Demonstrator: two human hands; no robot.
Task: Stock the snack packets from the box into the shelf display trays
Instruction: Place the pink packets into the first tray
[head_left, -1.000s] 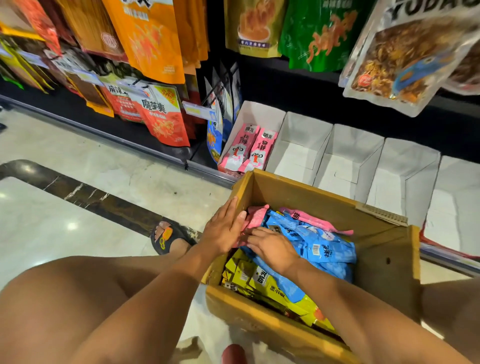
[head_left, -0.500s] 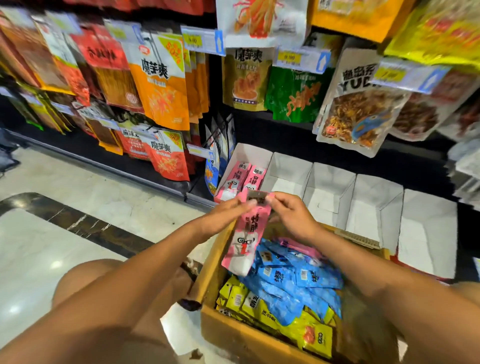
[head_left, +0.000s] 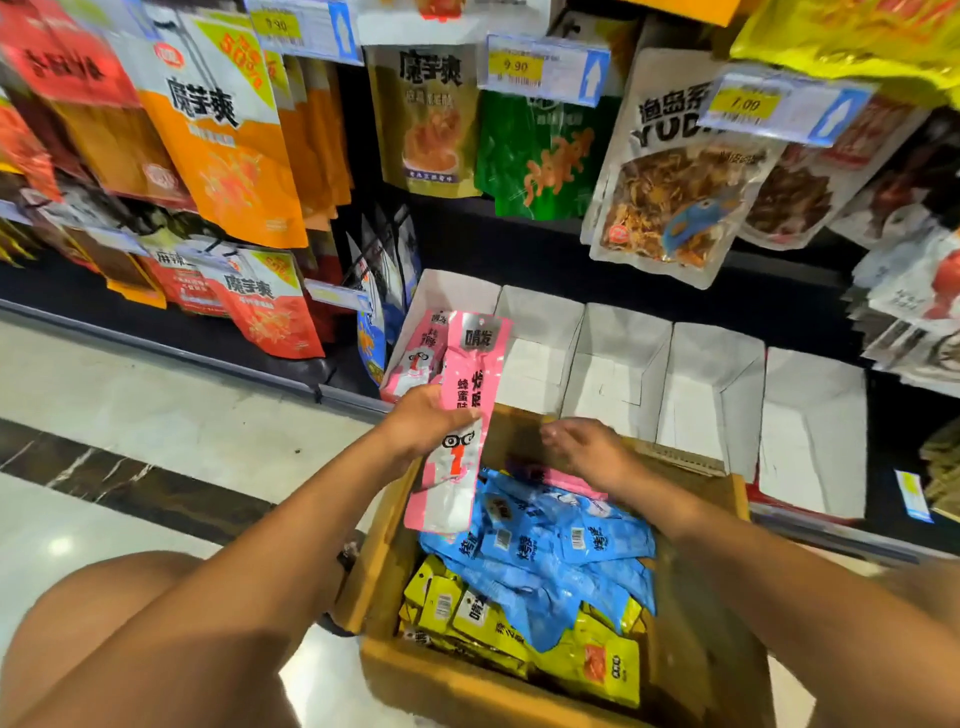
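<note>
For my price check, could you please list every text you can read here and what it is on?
"魔芋爽": orange bag, olive bag.
"9.90": price tag above the green bag.
"YUD": clear bag, rest covered.
Too blurred: pink packet in the left hand, blue packets.

Both bare forearms reach fwd. L hand (head_left: 423, 421) grips a pink packet (head_left: 470, 374), thumb across its front; R hand (head_left: 587, 449) hovers beside, palm down, fingers loose.
</note>
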